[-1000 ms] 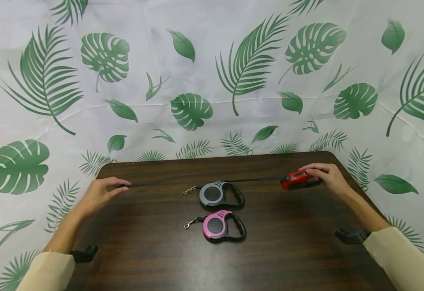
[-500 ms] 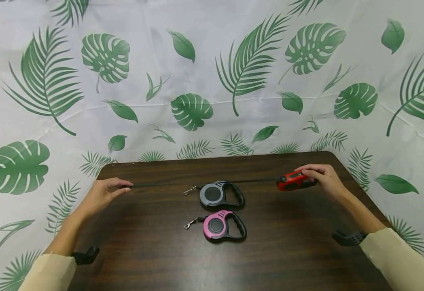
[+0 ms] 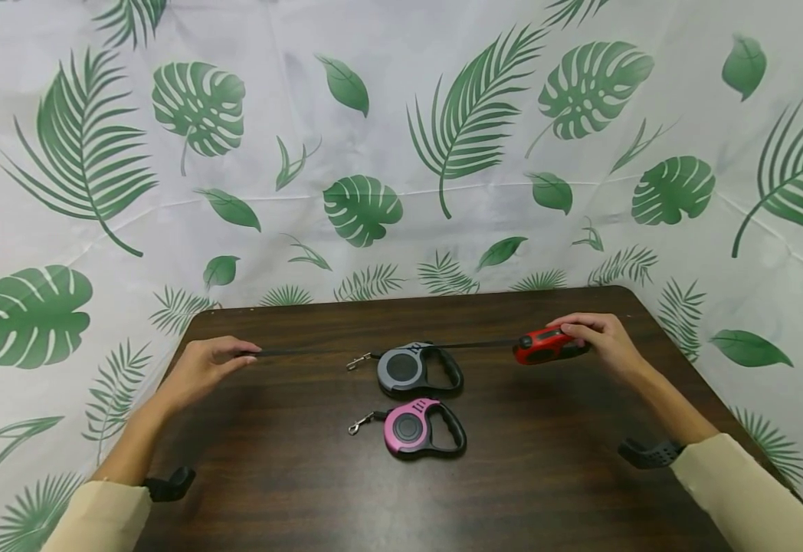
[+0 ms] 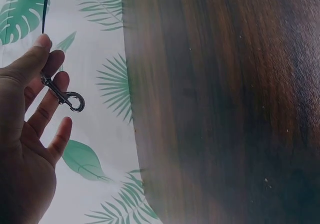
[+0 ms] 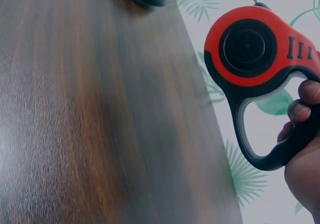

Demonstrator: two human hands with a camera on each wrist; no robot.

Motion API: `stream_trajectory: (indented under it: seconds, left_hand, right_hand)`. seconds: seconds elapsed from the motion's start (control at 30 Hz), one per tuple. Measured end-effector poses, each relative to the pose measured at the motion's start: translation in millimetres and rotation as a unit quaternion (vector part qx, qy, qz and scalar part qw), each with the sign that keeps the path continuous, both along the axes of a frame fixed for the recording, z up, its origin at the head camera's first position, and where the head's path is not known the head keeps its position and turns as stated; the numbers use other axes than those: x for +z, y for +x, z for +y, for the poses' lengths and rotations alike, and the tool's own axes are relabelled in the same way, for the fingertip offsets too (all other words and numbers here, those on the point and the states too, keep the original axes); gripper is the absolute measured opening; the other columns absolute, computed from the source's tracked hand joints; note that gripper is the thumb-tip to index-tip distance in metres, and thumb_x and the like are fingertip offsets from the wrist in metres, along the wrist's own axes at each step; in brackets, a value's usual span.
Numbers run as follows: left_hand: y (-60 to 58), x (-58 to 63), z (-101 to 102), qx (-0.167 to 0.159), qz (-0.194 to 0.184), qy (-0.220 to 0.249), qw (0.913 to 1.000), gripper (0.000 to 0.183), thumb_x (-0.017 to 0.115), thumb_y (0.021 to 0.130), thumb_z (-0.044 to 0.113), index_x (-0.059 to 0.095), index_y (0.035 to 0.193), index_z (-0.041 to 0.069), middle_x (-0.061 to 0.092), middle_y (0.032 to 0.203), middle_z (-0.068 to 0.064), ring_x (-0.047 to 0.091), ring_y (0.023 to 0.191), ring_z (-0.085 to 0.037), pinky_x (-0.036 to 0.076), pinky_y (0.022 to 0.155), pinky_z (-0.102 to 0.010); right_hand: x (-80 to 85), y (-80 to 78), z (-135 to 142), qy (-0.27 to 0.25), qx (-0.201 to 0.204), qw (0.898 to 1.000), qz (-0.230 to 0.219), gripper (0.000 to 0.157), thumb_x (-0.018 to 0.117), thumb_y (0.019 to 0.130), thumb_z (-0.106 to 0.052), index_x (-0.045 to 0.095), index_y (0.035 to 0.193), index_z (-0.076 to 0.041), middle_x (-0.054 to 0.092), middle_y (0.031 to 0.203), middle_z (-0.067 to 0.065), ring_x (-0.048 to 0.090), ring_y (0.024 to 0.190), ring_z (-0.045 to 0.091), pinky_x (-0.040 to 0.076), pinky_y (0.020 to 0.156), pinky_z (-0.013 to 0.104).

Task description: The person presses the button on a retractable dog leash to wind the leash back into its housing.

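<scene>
A red and black retractable dog leash (image 3: 541, 346) is held up over the right side of the table by my right hand (image 3: 604, 341). In the right wrist view, fingers curl round the black handle of this red leash (image 5: 240, 19). Its dark strap (image 3: 480, 344) runs taut across to the left. My left hand (image 3: 204, 370) pinches the strap's end between thumb and forefinger. A metal snap hook (image 4: 67, 97) dangles by the other fingers in the left wrist view. Beneath the strap lie a grey retractable leash (image 3: 401, 368) and a pink one (image 3: 407, 429).
The brown wooden table (image 3: 291, 491) has rounded far corners. Behind it hangs a white cloth (image 3: 401, 100) printed with green leaves. Metal clips of the grey and pink leashes point left.
My right hand has moved left with the red leash. The left hand has shifted slightly right, so the stretch of strap between them is shorter. The grey and pink leashes stay put.
</scene>
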State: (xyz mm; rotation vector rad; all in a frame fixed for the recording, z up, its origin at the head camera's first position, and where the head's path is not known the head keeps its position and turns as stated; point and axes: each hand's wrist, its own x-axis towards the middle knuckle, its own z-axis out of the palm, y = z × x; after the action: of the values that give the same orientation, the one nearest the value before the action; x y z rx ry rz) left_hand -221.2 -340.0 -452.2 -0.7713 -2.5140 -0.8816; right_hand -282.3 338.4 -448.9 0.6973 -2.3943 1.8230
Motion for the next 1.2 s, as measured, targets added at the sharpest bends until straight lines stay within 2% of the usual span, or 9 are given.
stream_trajectory:
  seconds: [0.13, 0.4, 0.6, 0.8, 1.03, 1.2]
  left_hand:
    - [0.2, 2.1, 3.5, -0.003, -0.008, -0.001, 1.0, 0.026, 0.082, 0.086, -0.005, 0.082, 0.107, 0.011, 0.08, 0.099, -0.006, 0.076, 0.092, -0.021, 0.055, 0.08, -0.016]
    - [0.3, 2.8, 8.6, -0.001, -0.012, 0.002, 0.9999, 0.021, 0.082, 0.087, -0.004, 0.081, 0.106, 0.005, 0.08, 0.098, -0.001, 0.075, 0.092, -0.015, 0.053, 0.082, -0.013]
    - [0.0, 1.4, 11.3, -0.003, -0.019, 0.006, 0.9998, 0.022, 0.082, 0.088, -0.005, 0.081, 0.106, 0.007, 0.08, 0.098, -0.006, 0.074, 0.093, -0.013, 0.052, 0.082, -0.012]
    - [-0.5, -2.2, 15.1, -0.008, -0.03, 0.013, 0.9994, 0.02, 0.081, 0.089, -0.004, 0.081, 0.107, 0.004, 0.08, 0.099, -0.006, 0.074, 0.094, -0.014, 0.054, 0.083, -0.016]
    - [-1.2, -4.1, 21.2, -0.008, -0.031, 0.002, 0.9995, 0.02, 0.081, 0.09, -0.003, 0.081, 0.108, 0.003, 0.08, 0.101, -0.005, 0.075, 0.096, -0.02, 0.061, 0.079, -0.034]
    - [0.0, -3.4, 26.2, -0.01, -0.047, 0.01, 0.9988, 0.019, 0.08, 0.091, -0.002, 0.081, 0.109, 0.004, 0.08, 0.101, -0.005, 0.074, 0.096, -0.016, 0.06, 0.078, -0.03]
  right_hand:
    - [0.6, 1.1, -5.1, 0.004, -0.001, 1.0, -0.003, 0.022, 0.058, 0.107, -0.002, 0.075, 0.116, 0.009, 0.078, 0.107, -0.009, 0.053, 0.079, 0.015, 0.042, 0.067, 0.03]
    - [1.9, 3.1, -14.0, -0.008, 0.011, 1.0, -0.018, 0.023, 0.057, 0.108, -0.003, 0.076, 0.116, 0.007, 0.078, 0.108, -0.008, 0.057, 0.085, 0.013, 0.044, 0.068, 0.029]
    - [0.1, 3.1, -19.4, -0.019, 0.02, 0.999, -0.023, 0.023, 0.056, 0.108, -0.003, 0.075, 0.116, 0.008, 0.078, 0.107, -0.007, 0.057, 0.084, 0.014, 0.049, 0.069, 0.028]
    - [-1.0, 4.4, -25.8, -0.031, 0.023, 0.999, -0.031, 0.024, 0.057, 0.108, -0.005, 0.076, 0.116, 0.006, 0.077, 0.105, -0.006, 0.054, 0.082, 0.015, 0.047, 0.068, 0.028]
    - [-4.5, 7.8, -32.2, -0.035, 0.034, 0.998, -0.035, 0.024, 0.057, 0.108, -0.005, 0.076, 0.117, 0.006, 0.078, 0.108, -0.007, 0.056, 0.084, 0.014, 0.047, 0.068, 0.028]
    - [-6.6, 9.4, -37.4, -0.036, 0.03, 0.998, -0.041, 0.024, 0.057, 0.108, -0.006, 0.076, 0.117, 0.005, 0.078, 0.11, -0.007, 0.06, 0.087, 0.013, 0.051, 0.071, 0.026]
